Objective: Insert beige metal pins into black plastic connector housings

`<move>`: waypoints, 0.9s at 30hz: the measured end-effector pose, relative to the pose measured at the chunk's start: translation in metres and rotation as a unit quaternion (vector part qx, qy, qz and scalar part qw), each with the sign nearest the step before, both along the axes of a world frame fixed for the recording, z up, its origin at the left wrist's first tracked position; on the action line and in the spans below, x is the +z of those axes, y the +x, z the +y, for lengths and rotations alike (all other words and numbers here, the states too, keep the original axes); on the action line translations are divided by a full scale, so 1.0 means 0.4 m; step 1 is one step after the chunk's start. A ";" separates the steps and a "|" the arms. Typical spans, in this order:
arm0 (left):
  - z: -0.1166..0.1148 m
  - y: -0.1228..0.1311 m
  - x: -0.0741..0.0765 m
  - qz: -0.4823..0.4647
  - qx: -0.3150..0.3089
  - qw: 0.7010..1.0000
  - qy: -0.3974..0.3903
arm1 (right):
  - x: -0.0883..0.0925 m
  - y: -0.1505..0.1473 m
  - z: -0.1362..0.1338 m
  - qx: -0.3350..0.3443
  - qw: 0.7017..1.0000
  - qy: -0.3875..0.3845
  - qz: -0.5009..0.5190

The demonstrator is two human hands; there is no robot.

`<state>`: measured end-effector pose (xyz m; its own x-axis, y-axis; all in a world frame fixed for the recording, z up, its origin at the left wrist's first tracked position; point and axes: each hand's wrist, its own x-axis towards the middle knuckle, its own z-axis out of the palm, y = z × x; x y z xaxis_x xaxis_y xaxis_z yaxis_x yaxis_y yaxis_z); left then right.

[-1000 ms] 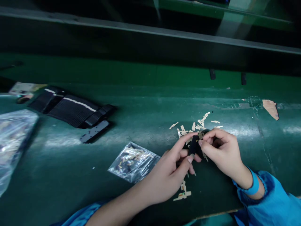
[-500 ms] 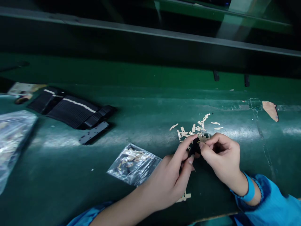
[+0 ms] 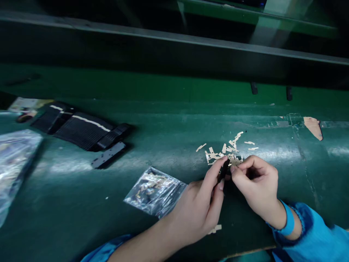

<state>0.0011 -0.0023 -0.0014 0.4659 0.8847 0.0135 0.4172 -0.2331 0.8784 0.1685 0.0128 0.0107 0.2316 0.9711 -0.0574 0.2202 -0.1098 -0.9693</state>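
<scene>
A small black strip-shaped part (image 3: pixel 224 169) is pinched between the thumb and fingers of my left hand (image 3: pixel 197 207). Close on its right side, my right hand (image 3: pixel 256 183) is closed in a pinch; whatever its fingertips hold is too small to name. Just beyond both hands lies a scattered pile of thin pale metal pieces (image 3: pixel 212 154). Beside my left hand rests a clear plastic bag (image 3: pixel 152 187) with similar small pieces inside. Another pale piece (image 3: pixel 216 229) shows partly below my left hand.
Rows of black strips (image 3: pixel 87 129) lie at the left, with a flat dark plate with holes (image 3: pixel 108 155) in front. A larger clear bag (image 3: pixel 16 156) sits at the left edge. A tan scrap (image 3: pixel 313 127) and two black pieces (image 3: pixel 289 93) are on the far right of the green table (image 3: pixel 163 134).
The black part has tilted slightly more upright in my left hand, whose fingers have shifted a little. My right hand stays almost in place beside it.
</scene>
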 end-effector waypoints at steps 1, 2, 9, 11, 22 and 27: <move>0.001 0.000 0.001 0.003 0.001 1.000 0.009 | 0.000 0.000 0.000 0.002 1.000 0.007 -0.003; 0.001 -0.001 0.001 0.005 0.001 1.000 0.017 | -0.001 0.000 0.001 0.004 1.000 0.015 -0.007; -0.001 -0.006 -0.010 0.008 -0.008 0.999 0.040 | 0.004 0.009 0.012 0.020 1.000 0.022 -0.009; -0.001 -0.007 -0.011 0.007 -0.010 0.999 0.042 | 0.006 0.014 0.013 0.025 0.999 0.023 -0.008; 0.005 -0.003 0.002 -0.025 0.001 1.000 0.013 | 0.004 0.020 0.009 0.054 0.996 0.062 -0.038; 0.005 -0.004 0.004 -0.024 0.001 1.000 0.011 | 0.004 0.021 0.010 0.054 0.997 0.045 -0.030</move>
<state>-0.0005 -0.0001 0.0002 0.4624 0.8850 0.0551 0.3758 -0.2519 0.8918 0.1768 0.0167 0.0122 0.1260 0.9911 0.0423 0.2834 0.0049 -0.9590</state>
